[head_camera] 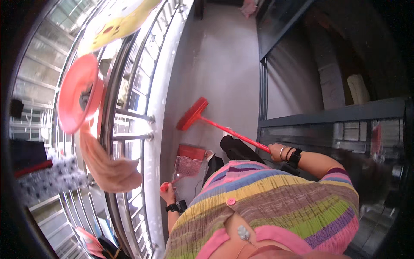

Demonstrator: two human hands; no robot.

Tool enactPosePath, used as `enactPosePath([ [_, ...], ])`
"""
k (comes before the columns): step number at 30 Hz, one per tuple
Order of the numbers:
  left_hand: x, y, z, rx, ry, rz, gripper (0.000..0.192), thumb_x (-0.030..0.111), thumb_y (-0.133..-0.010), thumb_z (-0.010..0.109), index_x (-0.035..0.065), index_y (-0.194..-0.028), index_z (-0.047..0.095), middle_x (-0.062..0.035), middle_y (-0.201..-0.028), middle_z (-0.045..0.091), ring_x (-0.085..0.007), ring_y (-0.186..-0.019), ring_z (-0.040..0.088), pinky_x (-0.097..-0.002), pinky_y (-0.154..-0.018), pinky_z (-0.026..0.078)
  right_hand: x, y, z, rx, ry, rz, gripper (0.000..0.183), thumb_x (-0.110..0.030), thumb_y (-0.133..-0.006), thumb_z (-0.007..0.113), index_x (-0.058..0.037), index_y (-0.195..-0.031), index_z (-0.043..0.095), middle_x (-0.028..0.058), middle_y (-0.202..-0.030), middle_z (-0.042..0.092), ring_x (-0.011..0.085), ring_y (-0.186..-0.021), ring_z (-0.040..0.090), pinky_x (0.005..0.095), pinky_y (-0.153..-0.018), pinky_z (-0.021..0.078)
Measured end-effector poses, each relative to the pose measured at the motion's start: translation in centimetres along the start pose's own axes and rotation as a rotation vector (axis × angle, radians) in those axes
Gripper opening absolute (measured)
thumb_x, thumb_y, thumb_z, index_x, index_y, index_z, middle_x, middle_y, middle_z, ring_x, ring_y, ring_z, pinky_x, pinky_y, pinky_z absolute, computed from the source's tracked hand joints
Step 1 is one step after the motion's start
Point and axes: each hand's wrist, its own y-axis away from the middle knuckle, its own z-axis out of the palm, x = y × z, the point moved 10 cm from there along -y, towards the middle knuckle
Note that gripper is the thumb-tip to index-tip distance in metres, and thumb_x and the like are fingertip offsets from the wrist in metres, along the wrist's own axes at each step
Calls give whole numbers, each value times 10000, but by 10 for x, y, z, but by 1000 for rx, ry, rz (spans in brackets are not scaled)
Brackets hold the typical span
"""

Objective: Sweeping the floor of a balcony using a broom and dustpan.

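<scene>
My right hand [277, 152] grips the upper part of the handle of a red broom [235, 133]. The broom slants away from me, its head [193, 113] over the grey floor [223, 77] ahead. Low on the left, my left hand [168, 193] is closed around the red grip of a long-handled dustpan [190, 165]. That dustpan has a red front part and a patterned, see-through pinkish body; it sits beside my foot. Both wrists wear dark bands, and the right one also has a bracelet. Whether any dirt lies in the dustpan is too unclear to tell.
Along the left runs a white ledge with a metal railing [110, 129]. A pink basin [79, 94] and a peach cloth [106, 165] are at the railing. To the right stands a dark-framed glass sliding door [330, 113]. Something pink [248, 8] is at the far end.
</scene>
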Motion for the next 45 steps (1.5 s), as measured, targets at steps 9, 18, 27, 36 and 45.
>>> enactPosePath([
  [9,141,-100,146,-272,-227,306,125,98,-727,554,-11,-785,541,-69,-631,562,-126,-483,540,-220,-458,436,103,-34,-12,216,-409,318,284,-139,-639,535,35,-860,497,234,-822,549,352,-798,537,384,-696,445],
  [18,282,-172,308,-351,-307,431,130,30,-737,505,-70,-821,506,-112,-674,560,-162,-530,557,-249,-459,472,190,-76,-68,188,-598,418,292,-150,-607,558,23,-838,520,238,-825,546,336,-815,538,376,-699,447],
  [27,409,-231,434,-307,-221,519,93,40,-700,543,-31,-759,551,-74,-620,568,-130,-502,547,-239,-471,446,247,-119,-201,234,-759,410,254,-128,-610,536,18,-817,517,236,-848,540,341,-825,529,385,-696,442],
  [36,477,-330,554,-361,-229,475,101,27,-703,527,-38,-780,536,-82,-637,556,-144,-531,543,-246,-474,449,290,-209,-347,279,-698,408,207,-96,-610,509,36,-768,536,223,-779,561,321,-775,556,375,-683,454],
  [45,539,-398,665,-350,-376,474,95,73,-668,561,14,-738,584,-63,-610,571,-139,-538,553,-259,-506,445,353,-315,-472,383,-643,441,222,-99,-635,520,21,-818,556,228,-812,556,334,-808,546,379,-688,455],
])
